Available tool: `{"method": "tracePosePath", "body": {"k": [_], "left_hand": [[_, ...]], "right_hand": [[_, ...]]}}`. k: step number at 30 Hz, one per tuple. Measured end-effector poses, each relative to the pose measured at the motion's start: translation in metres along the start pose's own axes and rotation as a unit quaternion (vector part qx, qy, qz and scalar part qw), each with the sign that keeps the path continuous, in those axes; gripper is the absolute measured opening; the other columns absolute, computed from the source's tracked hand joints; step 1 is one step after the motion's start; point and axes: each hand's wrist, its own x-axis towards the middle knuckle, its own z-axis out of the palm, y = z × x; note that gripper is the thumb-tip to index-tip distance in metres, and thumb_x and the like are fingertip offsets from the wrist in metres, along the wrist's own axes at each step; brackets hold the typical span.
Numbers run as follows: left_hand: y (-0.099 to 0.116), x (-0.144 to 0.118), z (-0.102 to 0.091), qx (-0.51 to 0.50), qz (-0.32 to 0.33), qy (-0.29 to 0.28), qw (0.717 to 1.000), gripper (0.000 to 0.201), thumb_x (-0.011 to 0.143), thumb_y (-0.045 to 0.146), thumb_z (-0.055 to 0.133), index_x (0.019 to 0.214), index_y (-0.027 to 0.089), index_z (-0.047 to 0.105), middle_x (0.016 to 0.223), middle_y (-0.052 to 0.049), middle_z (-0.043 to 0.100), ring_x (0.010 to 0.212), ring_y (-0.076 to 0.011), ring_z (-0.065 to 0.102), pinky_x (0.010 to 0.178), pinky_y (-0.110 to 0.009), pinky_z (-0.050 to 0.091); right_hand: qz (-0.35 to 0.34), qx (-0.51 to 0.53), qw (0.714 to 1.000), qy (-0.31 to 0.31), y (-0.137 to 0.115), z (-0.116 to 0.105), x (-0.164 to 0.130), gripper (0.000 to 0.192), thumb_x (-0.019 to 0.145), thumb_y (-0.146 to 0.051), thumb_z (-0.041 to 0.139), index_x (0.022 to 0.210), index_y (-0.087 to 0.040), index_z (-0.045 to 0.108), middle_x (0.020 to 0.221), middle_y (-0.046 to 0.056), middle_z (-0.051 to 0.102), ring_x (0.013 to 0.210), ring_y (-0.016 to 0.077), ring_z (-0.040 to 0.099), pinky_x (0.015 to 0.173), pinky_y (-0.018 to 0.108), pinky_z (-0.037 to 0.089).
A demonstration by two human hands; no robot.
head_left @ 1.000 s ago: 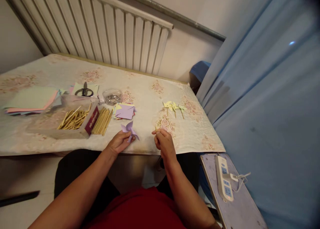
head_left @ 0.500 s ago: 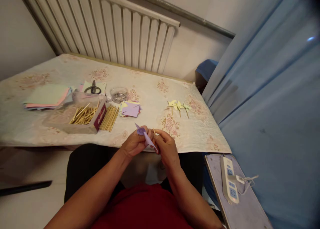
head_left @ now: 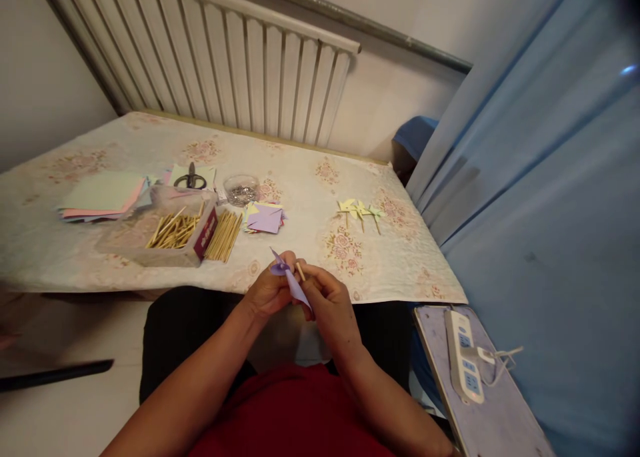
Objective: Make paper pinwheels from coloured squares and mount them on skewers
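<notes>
My left hand (head_left: 273, 287) is closed on a purple paper pinwheel (head_left: 296, 289), its curled blades standing out above the fingers. Close beside it, my right hand (head_left: 327, 297) pinches a short wooden stick (head_left: 301, 272) whose upper end sticks up behind the paper. Both hands meet just over the table's front edge, above my lap. Where stick and paper come together is hidden by the fingers. Past my hands on the cloth lie several cut paper squares (head_left: 265, 218), a purple one on top. Finished-looking pale yellow and green pinwheels (head_left: 360, 209) lie to the right on sticks.
A clear plastic box (head_left: 165, 258) holds wooden sticks, with a row of sticks (head_left: 223, 236) beside it. Behind are scissors (head_left: 191, 180), a round dish (head_left: 242, 190) of small metal pieces and stacked coloured paper (head_left: 103, 194). A power strip (head_left: 465, 357) lies at right on a stool.
The stick has moved left, closer to the pinwheel, with my right hand. The pinwheel has turned slightly in my left hand. The whole view has shifted a little.
</notes>
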Motion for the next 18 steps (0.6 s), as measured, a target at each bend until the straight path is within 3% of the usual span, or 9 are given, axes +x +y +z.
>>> {"method": "tracePosePath", "body": {"k": [7,12,18], "left_hand": [[0.0024,-0.0038,0.0019,-0.013,0.005,-0.002,1.0,0.025,0.07,0.023,0.075,0.064,0.017,0.051,0.061,0.003,0.053,0.053,-0.0108,0.056,0.044,-0.018,0.04],[0.0028,-0.005,0.0029,-0.008,0.011,0.004,1.0,0.027,0.069,0.023,0.075,0.063,0.017,0.05,0.06,0.003,0.053,0.053,-0.0104,0.054,0.047,-0.019,0.042],[0.0037,-0.0056,0.0024,-0.007,0.011,0.015,1.0,0.028,0.068,0.022,0.076,0.063,0.017,0.049,0.06,0.004,0.053,0.052,-0.01,0.053,0.048,-0.02,0.043]], "right_hand": [[-0.01,0.003,1.0,-0.005,0.0005,0.004,-0.0024,0.03,0.085,-0.035,0.056,0.112,-0.026,0.066,0.055,-0.005,0.049,0.043,0.0073,0.037,0.042,0.021,0.027],[-0.024,-0.004,1.0,-0.003,0.0022,0.0053,-0.0024,0.029,0.085,-0.033,0.056,0.111,-0.027,0.066,0.05,-0.007,0.041,0.043,0.0077,0.035,0.043,0.022,0.028],[-0.019,-0.005,1.0,-0.004,0.0008,0.0068,-0.0022,0.027,0.085,-0.031,0.055,0.109,-0.026,0.067,0.052,-0.007,0.042,0.043,0.0072,0.036,0.043,0.022,0.028]]}}
